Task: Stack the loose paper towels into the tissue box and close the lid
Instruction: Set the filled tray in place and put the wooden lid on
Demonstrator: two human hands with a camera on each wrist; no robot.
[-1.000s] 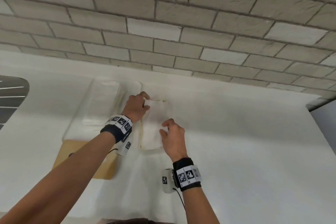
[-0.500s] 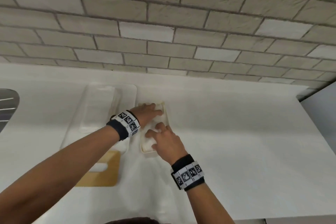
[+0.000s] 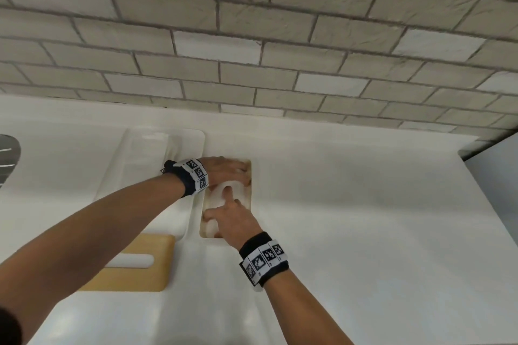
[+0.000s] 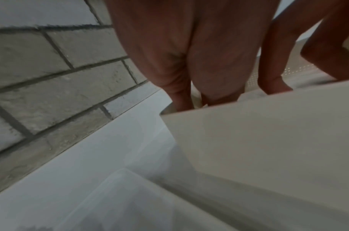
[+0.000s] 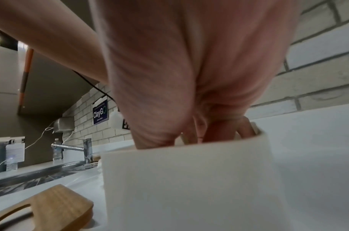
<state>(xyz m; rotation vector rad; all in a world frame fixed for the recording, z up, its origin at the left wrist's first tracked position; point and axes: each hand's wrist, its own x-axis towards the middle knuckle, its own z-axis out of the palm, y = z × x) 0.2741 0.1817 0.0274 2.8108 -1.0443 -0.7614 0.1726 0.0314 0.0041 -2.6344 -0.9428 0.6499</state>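
A white tissue box (image 3: 250, 176) stands open on the white counter, its outer wall (image 5: 185, 184) filling the right wrist view and its side (image 4: 268, 132) the left wrist view. White paper towels (image 3: 236, 190) lie inside it. My left hand (image 3: 227, 169) lies flat over the far end of the box, fingers reaching down inside. My right hand (image 3: 227, 214) presses the towels at the near end with straight fingers. The wooden lid (image 3: 134, 266) with its slot lies flat on the counter to the left, also seen in the right wrist view (image 5: 51, 206).
A clear plastic tray (image 3: 157, 154) sits left of the box, near the brick wall (image 3: 252, 36). A sink with a tap (image 5: 84, 148) and water bottles lies further left. White counter (image 3: 364, 218) stretches to the right.
Both hands have pushed the towels down into the box; the left hand has flattened over the far end and the right hand has spread over the near end.
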